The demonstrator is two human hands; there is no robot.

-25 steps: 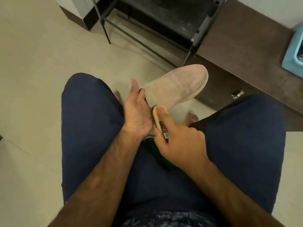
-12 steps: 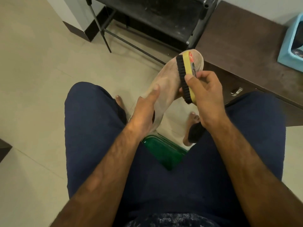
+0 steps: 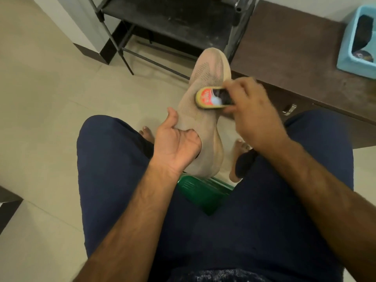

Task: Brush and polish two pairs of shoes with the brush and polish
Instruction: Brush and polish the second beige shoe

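Observation:
A beige knit shoe (image 3: 205,78) is held up over my knees, toe pointing away from me. My left hand (image 3: 175,145) grips its heel end, fingers tucked into the opening and thumb along the side. My right hand (image 3: 252,110) grips a yellow-backed shoe brush (image 3: 213,97) with a red label. The brush lies flat on the shoe's upper, near the middle, so its bristles are hidden. The right hand is motion-blurred.
I sit on a green stool (image 3: 203,192), bare feet on the tiled floor. A black metal rack (image 3: 173,19) stands ahead. On a brown low cabinet (image 3: 295,58) to the right sits a light blue tray (image 3: 354,43) holding dark items.
The shoe has turned from sole-side to upper facing me. The brush moved from the toe of the sole down to the middle of the upper. My left hand shifted its hold into the heel opening.

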